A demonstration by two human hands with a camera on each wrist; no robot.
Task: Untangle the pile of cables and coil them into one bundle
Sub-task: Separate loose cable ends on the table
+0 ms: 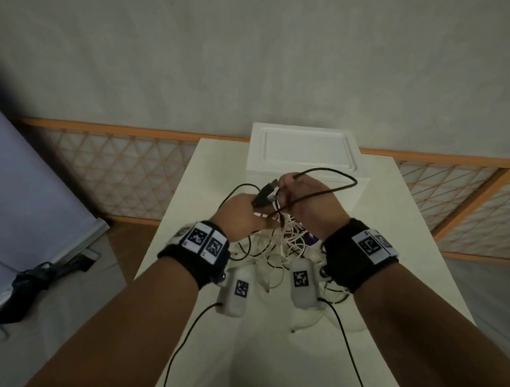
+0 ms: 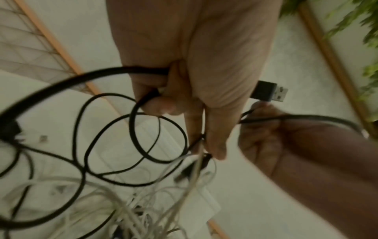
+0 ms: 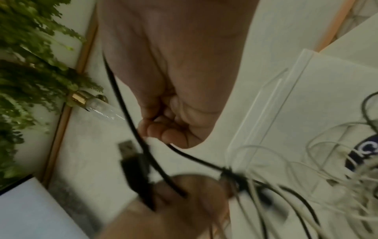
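Right now, grip: your left hand (image 1: 239, 212) is curled round the black cable (image 1: 332, 187) just behind its USB plug (image 2: 269, 93), which sticks out past your fingers; your right hand (image 1: 308, 204) pinches a loop of the same black cable a little further along.
Pile: the white cables (image 1: 282, 244) hang in a knot between and below your two hands, their lower part lying on the white table (image 1: 402, 245), near its middle and in front of the white box (image 1: 301, 150).
Snag: the black cable crosses the white strands at a tight dark knot (image 3: 231, 173), so a hard pull apart would likely cinch that knot rather than free it.
Lift: the white tangle is light, and dragging the black cable upward could haul the whole pile off the table edge nearest you.
Plug: the free USB end can catch in a black loop (image 2: 135, 139) if you draw it back through the wrong opening, adding a turn.
Wrist leads: the black leads (image 1: 181, 351) from your wrist cameras run close under the pile and could be mistaken for, or hooked by, a task cable.
Coiling: none is formed yet; starting to wind before the black cable is clear would trap white strands inside the bundle.
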